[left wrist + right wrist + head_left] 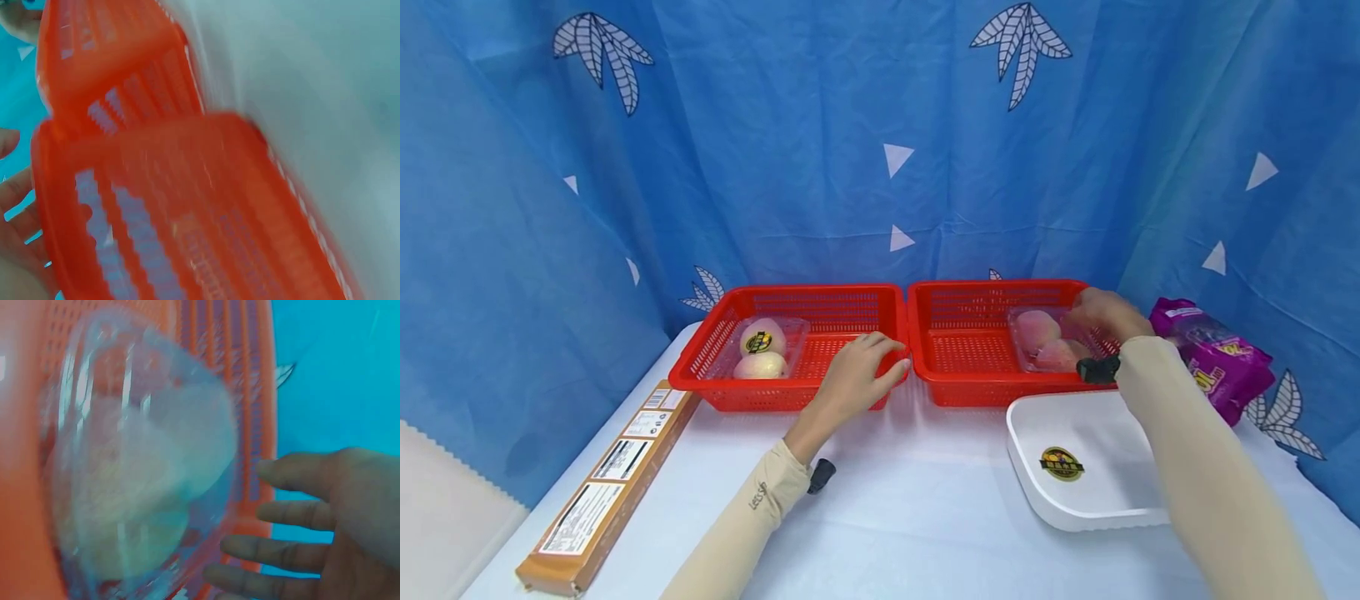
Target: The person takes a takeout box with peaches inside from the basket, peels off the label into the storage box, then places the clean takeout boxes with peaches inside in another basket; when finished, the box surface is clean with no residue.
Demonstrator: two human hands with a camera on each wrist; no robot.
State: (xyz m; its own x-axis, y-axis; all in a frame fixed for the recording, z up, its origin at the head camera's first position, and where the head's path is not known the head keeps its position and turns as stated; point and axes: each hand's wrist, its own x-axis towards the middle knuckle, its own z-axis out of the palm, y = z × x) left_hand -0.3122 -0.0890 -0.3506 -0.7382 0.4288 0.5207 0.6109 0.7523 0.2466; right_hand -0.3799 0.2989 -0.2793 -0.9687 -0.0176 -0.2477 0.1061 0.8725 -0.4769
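Two red baskets stand side by side at the back of the white table. In the left basket (pixel 820 312) lies a clear pack of two pale fruits (pixel 762 350) with a round sticker. My left hand (pixel 880 358) holds that basket's front right corner, thumb outside and fingers over the rim; the blurred left wrist view shows the palm (pixel 15 212) beside the basket (pixel 187 206). The right basket (pixel 970 350) holds a clear pack of pinkish fruits (pixel 1045 342). My right hand (pixel 1093 312) hovers at the pack's right side with straight fingers (pixel 300 515) beside the pack (pixel 144 481), not gripping it.
A white tray (pixel 1112 500) with a round sticker lies in front of the right basket. A purple packet (pixel 1213 358) sits at the far right. A long brown box (pixel 606 487) lies along the table's left edge. Blue curtain encloses the back and sides.
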